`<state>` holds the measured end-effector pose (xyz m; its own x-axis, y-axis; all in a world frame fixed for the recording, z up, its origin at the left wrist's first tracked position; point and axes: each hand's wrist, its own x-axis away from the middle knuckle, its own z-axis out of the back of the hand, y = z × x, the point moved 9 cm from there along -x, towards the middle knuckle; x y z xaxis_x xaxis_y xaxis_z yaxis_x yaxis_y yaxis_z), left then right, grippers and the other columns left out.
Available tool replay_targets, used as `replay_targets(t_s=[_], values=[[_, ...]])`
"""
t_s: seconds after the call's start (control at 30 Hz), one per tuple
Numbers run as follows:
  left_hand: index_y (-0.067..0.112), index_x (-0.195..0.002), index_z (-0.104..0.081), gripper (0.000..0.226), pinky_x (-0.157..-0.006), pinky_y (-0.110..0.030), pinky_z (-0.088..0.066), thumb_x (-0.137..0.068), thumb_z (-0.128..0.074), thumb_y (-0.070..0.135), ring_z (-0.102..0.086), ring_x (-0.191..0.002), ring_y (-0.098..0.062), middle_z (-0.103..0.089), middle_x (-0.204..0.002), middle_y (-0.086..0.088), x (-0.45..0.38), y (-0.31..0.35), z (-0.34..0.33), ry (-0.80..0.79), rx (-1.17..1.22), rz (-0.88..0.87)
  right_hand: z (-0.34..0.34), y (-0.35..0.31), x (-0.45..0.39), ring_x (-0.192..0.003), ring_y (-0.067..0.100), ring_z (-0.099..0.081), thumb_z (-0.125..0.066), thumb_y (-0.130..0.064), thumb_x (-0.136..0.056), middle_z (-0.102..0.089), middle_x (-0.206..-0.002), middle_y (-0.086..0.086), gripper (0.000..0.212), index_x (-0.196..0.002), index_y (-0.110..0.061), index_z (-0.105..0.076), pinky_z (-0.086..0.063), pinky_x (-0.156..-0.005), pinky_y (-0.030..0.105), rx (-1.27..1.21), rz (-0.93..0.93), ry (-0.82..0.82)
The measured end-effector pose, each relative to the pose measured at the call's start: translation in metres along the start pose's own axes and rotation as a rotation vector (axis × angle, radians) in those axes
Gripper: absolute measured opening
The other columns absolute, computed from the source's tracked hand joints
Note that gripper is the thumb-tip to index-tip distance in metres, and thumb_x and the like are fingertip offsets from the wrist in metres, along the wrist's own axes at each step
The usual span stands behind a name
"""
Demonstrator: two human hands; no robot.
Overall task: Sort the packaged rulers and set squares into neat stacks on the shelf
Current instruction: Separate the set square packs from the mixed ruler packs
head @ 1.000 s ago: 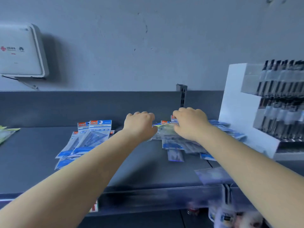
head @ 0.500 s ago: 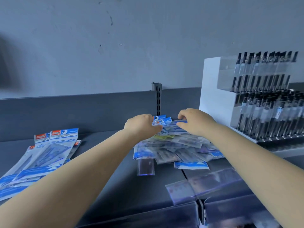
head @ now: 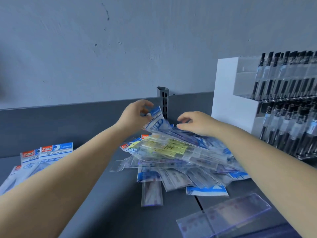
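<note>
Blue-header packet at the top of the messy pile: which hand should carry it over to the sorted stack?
Left, probably. The left hand already pinches the packet, and the sorted stack lies on its side. The right hand only rests on the pile.

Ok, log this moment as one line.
left hand: pinching blue-header packet, lifted off messy pile | right hand: resting on pile, grip unclear | sorted stack: left on shelf

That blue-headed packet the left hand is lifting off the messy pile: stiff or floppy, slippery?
Probably semi-floppy: the packet curves where the left hand pinches its top. The glossy clear sleeve looks slick, so it may slide against the pile beneath. Likely light, since a fingertip pinch lifts its end.
</note>
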<state>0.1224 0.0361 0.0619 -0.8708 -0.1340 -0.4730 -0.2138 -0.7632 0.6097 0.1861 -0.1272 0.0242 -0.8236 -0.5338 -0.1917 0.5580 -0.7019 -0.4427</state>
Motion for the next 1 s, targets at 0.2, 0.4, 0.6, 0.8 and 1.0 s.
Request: replay_targets(t_s=[0.2, 0.4, 0.6, 0.8, 1.0], values=[[0.013, -0.108, -0.057, 0.02, -0.045, -0.012, -0.048, -0.091, -0.055, 0.003, -0.056, -0.064, -0.008, -0.054, -0.079, 0.001, -0.004, 0.012, 0.046, 0.141, 0.353, 0.01, 0.004, -0.035, -0.008, -0.098, 0.008, -0.054, -0.062, -0.032, -0.088, -0.062, -0.119, -0.002, 0.034, -0.119, -0.018, -0.06, -0.039, -0.087, 0.022, -0.208, 0.087, 0.017], [0.021, -0.102, -0.059, 0.015, -0.063, -0.029, -0.05, -0.09, -0.061, 0.012, -0.06, -0.075, -0.014, -0.058, -0.084, 0.001, 0.002, 0.01, 0.073, 0.232, 0.489, 0.024, -0.002, -0.065, -0.002, -0.09, 0.021, -0.062, -0.065, -0.022, -0.087, -0.07, -0.104, 0.016, 0.01, -0.086, -0.013, -0.063, -0.046, -0.094, 0.038, -0.516, 0.115, 0.022], [0.009, -0.11, -0.052, 0.034, -0.063, -0.029, -0.058, -0.08, -0.068, 0.0, -0.066, -0.07, -0.017, -0.065, -0.095, -0.006, 0.028, -0.019, 0.047, 0.182, 0.871, 0.302, -0.003, -0.073, 0.016, -0.076, 0.015, -0.064, -0.062, -0.012, -0.088, -0.069, -0.083, 0.002, 0.011, -0.078, -0.016, -0.059, -0.052, -0.08, 0.033, -0.76, 0.099, 0.101], [0.008, -0.098, -0.064, 0.015, -0.072, -0.036, -0.059, -0.085, -0.063, 0.001, -0.067, -0.073, -0.022, -0.07, -0.092, -0.01, 0.065, -0.015, 0.002, -0.144, 0.765, 0.335, 0.005, -0.065, 0.036, -0.08, 0.019, -0.062, -0.071, -0.019, -0.081, -0.067, -0.08, 0.002, 0.018, -0.069, -0.019, -0.058, -0.05, -0.083, 0.038, -0.813, 0.02, 0.256], [0.008, -0.1, -0.064, 0.014, -0.052, -0.025, -0.056, -0.087, -0.063, 0.008, -0.07, -0.064, -0.014, -0.071, -0.088, -0.006, 0.079, -0.02, 0.008, -0.101, 0.767, 0.357, 0.006, -0.051, 0.067, -0.064, 0.013, -0.061, -0.062, -0.022, -0.089, -0.065, -0.078, 0.001, 0.01, -0.08, -0.018, -0.063, -0.051, -0.069, 0.027, -0.812, -0.048, 0.249]])
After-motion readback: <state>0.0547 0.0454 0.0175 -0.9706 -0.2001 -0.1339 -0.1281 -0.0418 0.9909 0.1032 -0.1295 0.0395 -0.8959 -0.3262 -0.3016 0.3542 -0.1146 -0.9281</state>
